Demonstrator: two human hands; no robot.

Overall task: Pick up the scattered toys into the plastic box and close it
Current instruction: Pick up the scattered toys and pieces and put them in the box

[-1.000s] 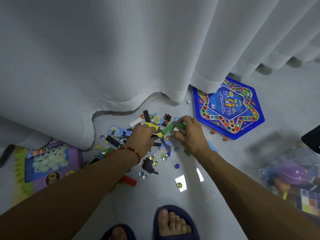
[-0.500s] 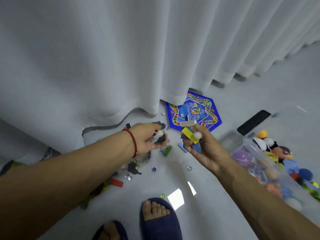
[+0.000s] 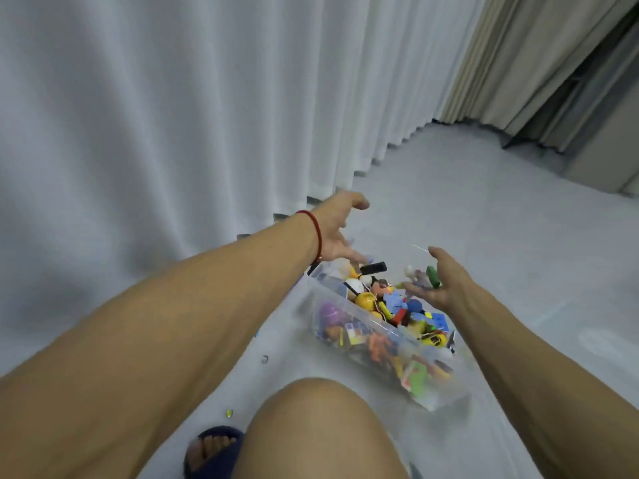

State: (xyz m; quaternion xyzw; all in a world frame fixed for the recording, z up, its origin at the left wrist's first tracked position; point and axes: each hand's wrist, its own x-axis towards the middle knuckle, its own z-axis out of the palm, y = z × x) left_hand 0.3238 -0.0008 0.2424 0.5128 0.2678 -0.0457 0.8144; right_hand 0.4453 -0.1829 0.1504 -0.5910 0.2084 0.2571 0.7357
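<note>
Above the far end of the clear, rectangular plastic box [image 3: 359, 326] of bright toys [image 3: 387, 305], the left hand [image 3: 337, 233] hangs spread, fingers blurred. Over the box's right rim the right hand [image 3: 441, 281] lies palm-up, fingers loosely spread, a green block [image 3: 433, 276] and small pieces on them.

One head-worn view looks forward and down from above and behind the hands, close over both forearms. The left hand [image 3: 337, 233] and right hand [image 3: 441, 281] sit mid-frame, floor [image 3: 484, 219] beyond them.
</note>
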